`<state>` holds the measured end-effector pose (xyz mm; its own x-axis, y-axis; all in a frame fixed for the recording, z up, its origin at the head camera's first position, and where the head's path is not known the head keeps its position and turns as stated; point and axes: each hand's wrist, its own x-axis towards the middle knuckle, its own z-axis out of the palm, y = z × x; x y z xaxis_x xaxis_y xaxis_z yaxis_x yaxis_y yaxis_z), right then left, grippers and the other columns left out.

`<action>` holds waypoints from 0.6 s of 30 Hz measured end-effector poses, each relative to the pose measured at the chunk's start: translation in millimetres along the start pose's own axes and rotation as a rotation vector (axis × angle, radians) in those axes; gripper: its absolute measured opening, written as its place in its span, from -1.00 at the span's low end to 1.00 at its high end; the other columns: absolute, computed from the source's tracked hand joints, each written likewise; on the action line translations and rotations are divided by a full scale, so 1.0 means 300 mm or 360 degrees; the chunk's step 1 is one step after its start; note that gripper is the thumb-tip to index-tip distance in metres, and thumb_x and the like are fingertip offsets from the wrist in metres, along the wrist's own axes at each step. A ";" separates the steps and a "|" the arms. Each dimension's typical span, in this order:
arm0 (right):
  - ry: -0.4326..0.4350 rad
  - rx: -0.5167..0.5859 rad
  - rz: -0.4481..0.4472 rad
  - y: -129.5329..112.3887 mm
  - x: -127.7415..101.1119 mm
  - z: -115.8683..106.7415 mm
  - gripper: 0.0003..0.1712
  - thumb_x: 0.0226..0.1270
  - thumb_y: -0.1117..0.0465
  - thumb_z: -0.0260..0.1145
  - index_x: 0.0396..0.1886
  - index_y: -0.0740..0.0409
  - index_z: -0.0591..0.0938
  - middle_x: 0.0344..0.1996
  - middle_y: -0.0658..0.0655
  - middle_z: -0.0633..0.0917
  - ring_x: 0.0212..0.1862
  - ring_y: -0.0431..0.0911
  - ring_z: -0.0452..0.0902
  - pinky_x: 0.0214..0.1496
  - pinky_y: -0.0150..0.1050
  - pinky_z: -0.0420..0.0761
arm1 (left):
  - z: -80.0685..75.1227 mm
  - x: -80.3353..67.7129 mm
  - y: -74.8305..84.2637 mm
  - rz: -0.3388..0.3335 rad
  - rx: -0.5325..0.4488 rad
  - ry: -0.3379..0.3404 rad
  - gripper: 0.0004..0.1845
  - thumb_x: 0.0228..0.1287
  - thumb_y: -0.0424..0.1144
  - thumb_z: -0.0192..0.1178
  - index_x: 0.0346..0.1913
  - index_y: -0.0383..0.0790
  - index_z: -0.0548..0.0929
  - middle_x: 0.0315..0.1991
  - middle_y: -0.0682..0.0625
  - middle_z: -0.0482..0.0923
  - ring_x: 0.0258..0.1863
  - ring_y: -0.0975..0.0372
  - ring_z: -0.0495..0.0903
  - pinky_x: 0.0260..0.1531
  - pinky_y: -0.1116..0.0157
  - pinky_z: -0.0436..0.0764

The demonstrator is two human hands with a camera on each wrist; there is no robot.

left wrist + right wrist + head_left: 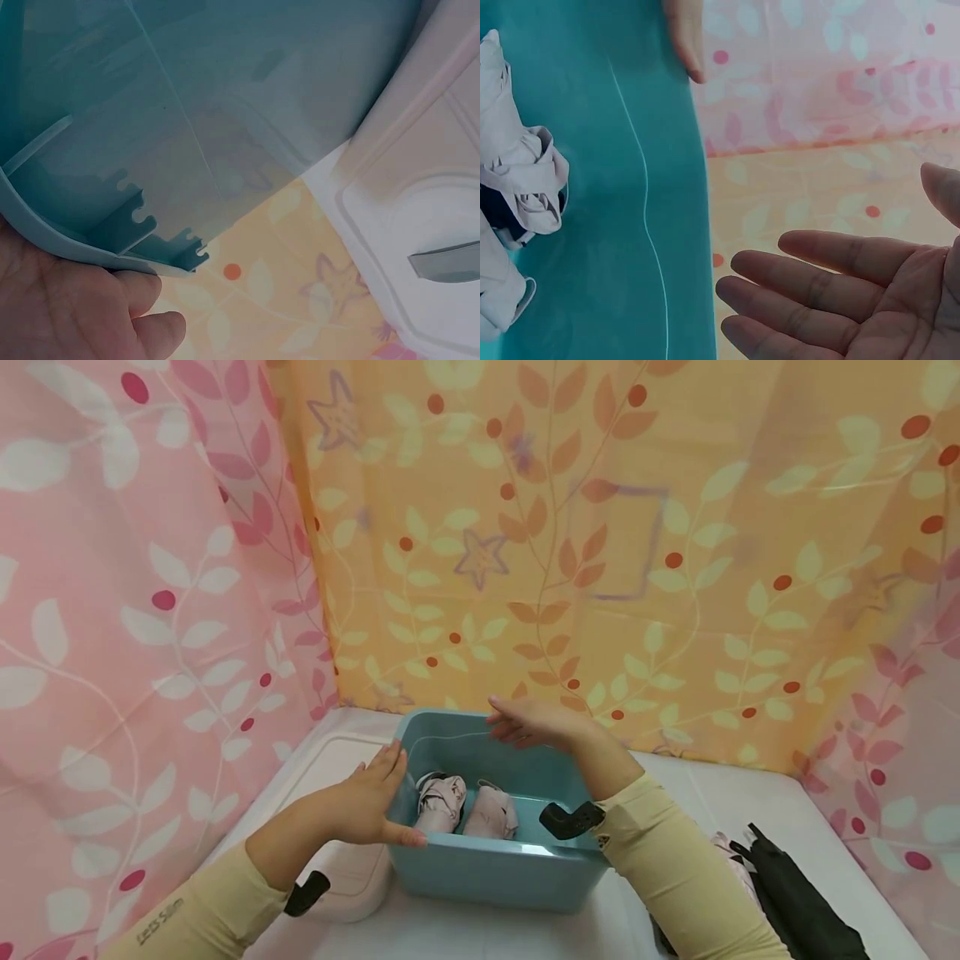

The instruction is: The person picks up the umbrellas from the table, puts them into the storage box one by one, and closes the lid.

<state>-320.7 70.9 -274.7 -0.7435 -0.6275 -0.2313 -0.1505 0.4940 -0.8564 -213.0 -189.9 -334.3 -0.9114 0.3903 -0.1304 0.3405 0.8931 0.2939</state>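
**Bin steadied at left wall, right hand open above far rim**

Table [750, 810], white-topped and fenced by leaf-print curtains [112, 610], carries a teal bin [495, 868] near its middle, towards the front edge. A white lid [337, 760] lies flat against the bin's left side, presumably set off to give access. Two folded pink umbrellas [465, 806] lie side by side on the bin floor. A black umbrella [795, 893] rests at the table's front right corner. Left hand [367, 802] grips the bin's left wall, thumb outside, apparently bracing it. Right hand [525, 722] hovers over the far rim, fingers [810, 289] straight, holding nothing.
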 end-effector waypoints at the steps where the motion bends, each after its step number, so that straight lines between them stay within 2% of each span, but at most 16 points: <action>1: 0.0007 0.0000 -0.0013 0.003 -0.006 -0.007 -0.30 0.40 -0.20 -0.12 0.18 0.30 0.43 0.07 0.27 0.54 0.16 0.09 0.41 0.22 0.00 0.32 | -0.002 0.000 0.001 0.0000 0.0000 -0.0002 0.34 -0.21 0.49 0.12 0.40 -0.44 -0.18 0.43 -0.27 -0.39 0.40 -0.06 -0.35 0.27 -0.13 -0.15; 10: 0.0139 -0.0033 -0.0113 0.021 -0.077 -0.050 -0.43 0.38 -0.07 0.04 0.14 0.29 0.47 0.03 0.25 0.58 0.15 0.11 0.43 0.20 0.00 0.35 | -0.003 0.001 0.006 -0.0009 0.0007 0.0002 0.34 -0.22 0.48 0.13 0.40 -0.44 -0.18 0.43 -0.26 -0.38 0.40 -0.06 -0.34 0.27 -0.12 -0.15; 14: 0.0120 -0.0013 -0.0148 0.024 -0.122 -0.080 -0.42 0.40 -0.04 0.02 0.19 0.32 0.42 0.10 0.29 0.52 0.20 0.14 0.36 0.24 0.01 0.29 | -0.002 -0.002 0.007 0.0000 0.0002 -0.0004 0.34 -0.21 0.48 0.12 0.39 -0.44 -0.18 0.43 -0.27 -0.39 0.40 -0.07 -0.34 0.27 -0.13 -0.16; 18: 0.0167 -0.0007 -0.0165 0.035 -0.163 -0.112 -0.41 0.40 -0.03 0.03 0.21 0.32 0.39 0.12 0.30 0.49 0.17 0.13 0.40 0.21 0.00 0.33 | -0.003 -0.005 0.006 0.0013 -0.0009 -0.0001 0.34 -0.20 0.48 0.12 0.38 -0.47 -0.18 0.42 -0.30 -0.39 0.40 -0.09 -0.34 0.26 -0.15 -0.16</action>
<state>-307.7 126.9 -256.9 -0.7879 -0.6090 -0.0919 -0.2327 0.4325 -0.8711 -211.3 -189.0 -332.7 -0.9084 0.3978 -0.1285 0.3466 0.8886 0.3006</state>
